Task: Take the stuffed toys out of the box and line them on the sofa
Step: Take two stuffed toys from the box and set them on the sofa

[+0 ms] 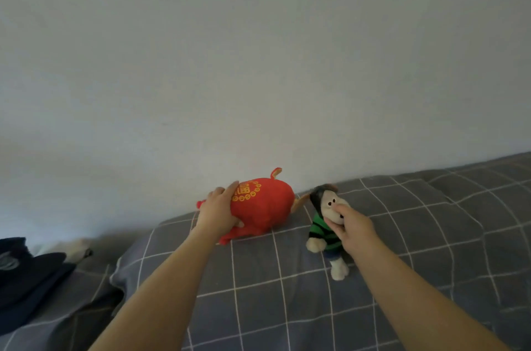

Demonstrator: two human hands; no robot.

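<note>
A red stuffed toy (264,207) with gold embroidery lies against the wall on the grey checked sofa cover (287,278). My left hand (218,212) grips its left end. To its right stands a small cream-coloured stuffed toy (326,224) in a green and black striped top with a dark hood. My right hand (355,231) holds this one by the face and chest, keeping it upright. The two toys are side by side with a small gap between them. No box is in view.
A plain pale wall (258,63) rises right behind the toys. Dark blue clothing (26,273) lies at the left edge, with a white item (77,248) beside it. The checked cover stretches away to the right.
</note>
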